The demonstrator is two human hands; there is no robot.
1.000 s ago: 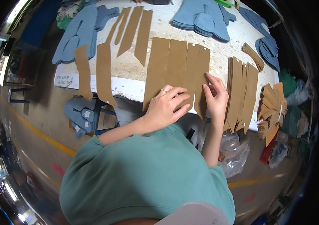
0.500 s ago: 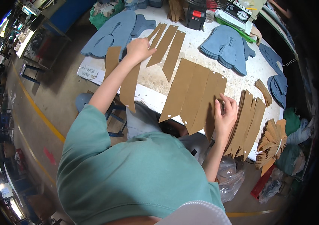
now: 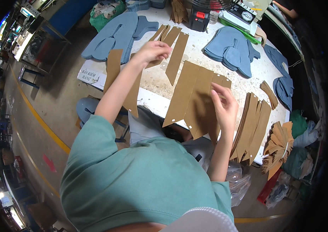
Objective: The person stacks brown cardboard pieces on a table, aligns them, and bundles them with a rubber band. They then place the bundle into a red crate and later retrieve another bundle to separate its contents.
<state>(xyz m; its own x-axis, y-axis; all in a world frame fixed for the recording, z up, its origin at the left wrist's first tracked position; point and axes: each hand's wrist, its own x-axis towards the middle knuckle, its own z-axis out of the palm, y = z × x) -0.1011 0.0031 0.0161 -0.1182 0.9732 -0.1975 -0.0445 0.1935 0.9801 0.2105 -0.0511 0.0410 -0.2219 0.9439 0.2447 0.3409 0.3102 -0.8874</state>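
My left hand [image 3: 152,53] is over the narrow brown strips [image 3: 177,58] at the far middle of the table. Its fingers are curled together; what they hold, if anything, is hidden. Under my left forearm lie two longer brown strips [image 3: 113,66], overhanging the near edge. My right hand [image 3: 225,105] hovers above a row of overlapping brown strips [image 3: 189,91] with small white tags, its thumb and fingers apart and nothing visible between them. To its right sits a thick stack of similar strips [image 3: 253,123].
Blue cut pieces [image 3: 111,33] lie in piles at the far left, with another blue pile [image 3: 227,48] at the right. A fan [image 3: 212,4] and a black battery-like box [image 3: 199,21] stand at the back. A tied brown bundle [image 3: 277,149] hangs over the right edge.
My left hand has moved slightly right and its thumb has drawn in toward the fingers. My right hand has lifted and shifted left and away from me over the row.
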